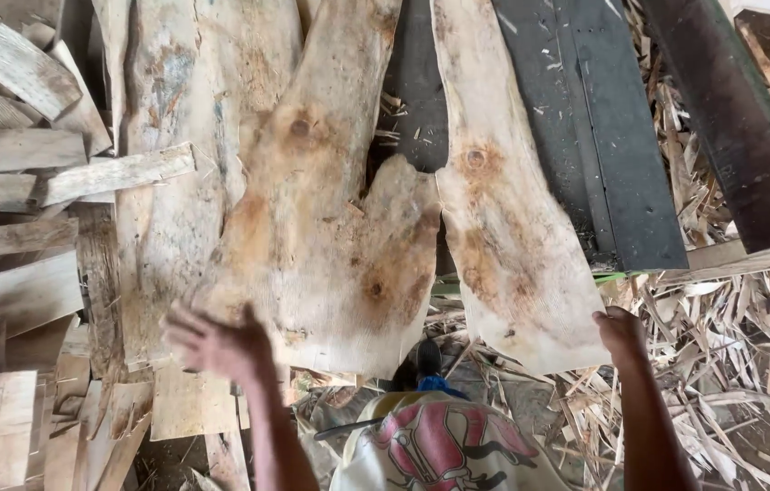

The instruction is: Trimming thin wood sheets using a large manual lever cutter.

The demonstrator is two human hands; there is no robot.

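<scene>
- While your left hand [212, 344] blurs with fingers spread, it rests on the wide veneer sheet's [330, 245] near edge.
- Just right of that sheet, the narrow veneer sheet [508, 227] lies on the dark conveyor belt [612, 136].
- Your right hand [620, 332] grips its near corner, fingers curled.

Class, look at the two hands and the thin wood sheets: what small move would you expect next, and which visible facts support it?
Probably the left hand closes on the near edge of the wide knotted veneer sheet. It is blurred and open-fingered at that edge, while the right hand already grips the corner of the narrower veneer sheet beside it. Both sheets hang off the dark machine bed.
</scene>
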